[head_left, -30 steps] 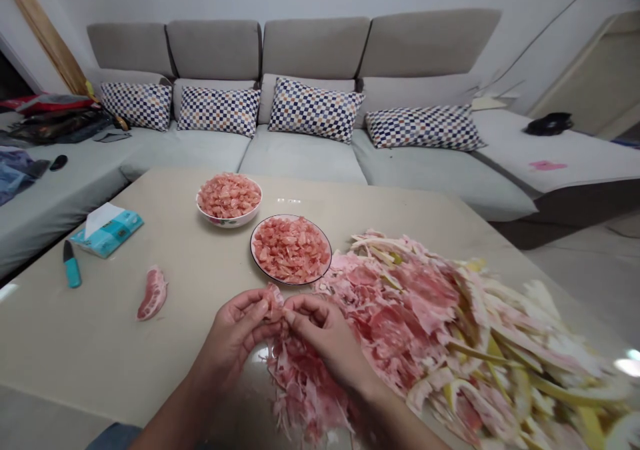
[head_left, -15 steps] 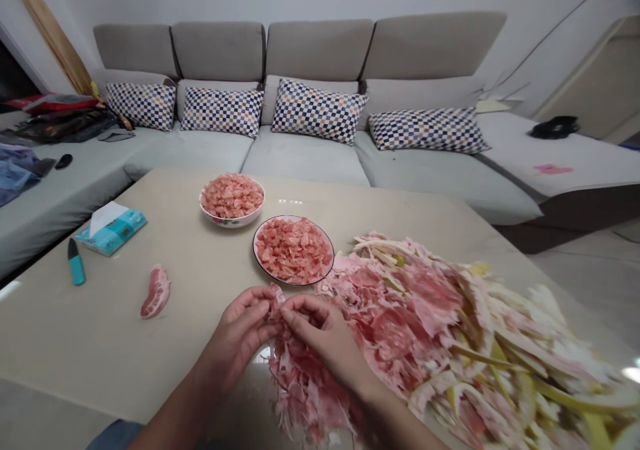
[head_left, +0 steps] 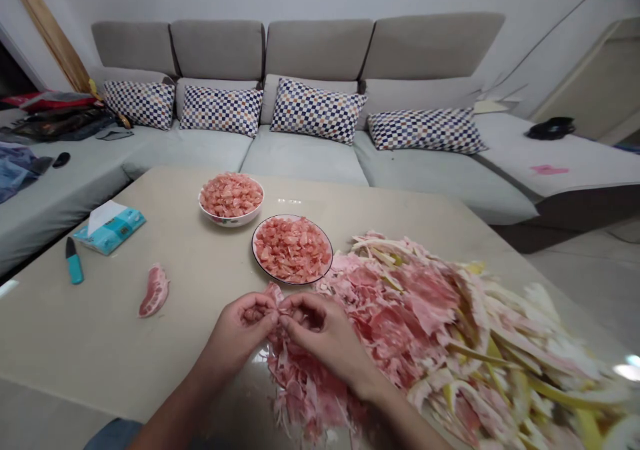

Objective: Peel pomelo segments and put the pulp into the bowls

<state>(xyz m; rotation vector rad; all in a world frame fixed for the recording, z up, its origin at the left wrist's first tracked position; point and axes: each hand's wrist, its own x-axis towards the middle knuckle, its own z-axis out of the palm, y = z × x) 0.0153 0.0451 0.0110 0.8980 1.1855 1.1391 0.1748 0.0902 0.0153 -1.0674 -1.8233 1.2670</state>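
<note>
Above the near edge of a glossy beige table (head_left: 100, 323), a left hand (head_left: 237, 333) and a right hand (head_left: 323, 337) meet fingertip to fingertip, their fingers curled narrowly around a small pink shred of pomelo membrane (head_left: 273, 296). Its free end pokes up past the left hand's fingertips, leaning away from the person toward the plate; the rest is hidden, so its long axis is hard to judge. Neither hand is clearly nearer. Just to the right spreads a heap of pink-and-yellow pomelo peel (head_left: 400, 323). Ahead stand a round white plate with a dark rim (head_left: 332, 253), heaped with pink pulp (head_left: 293, 250), and a white ceramic bowl (head_left: 230, 222).
</note>
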